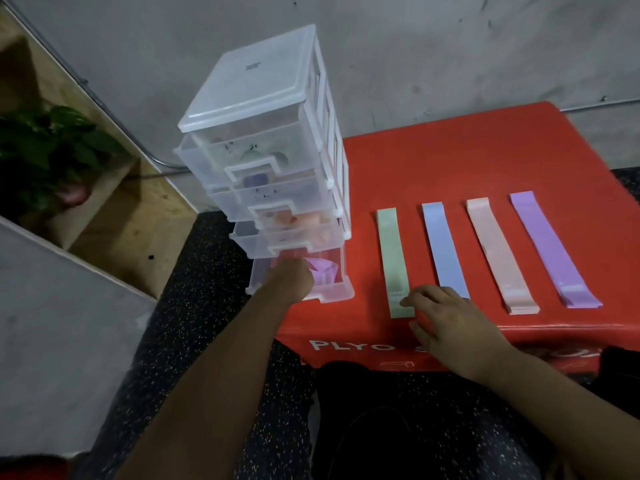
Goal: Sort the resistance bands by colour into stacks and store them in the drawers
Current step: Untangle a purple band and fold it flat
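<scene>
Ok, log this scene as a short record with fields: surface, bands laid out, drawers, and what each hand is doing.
surface: red plyo box
laid out, left to right: green band, blue band, pink stack, purple stack
drawer unit: clear plastic, on the box's left side, four drawers pulled out in steps
bottom drawer: holds a crumpled purple band
left hand: reaching into the bottom drawer beside that band; hold unclear
right hand: fingers relaxed, a fingertip on the green band's near end
</scene>
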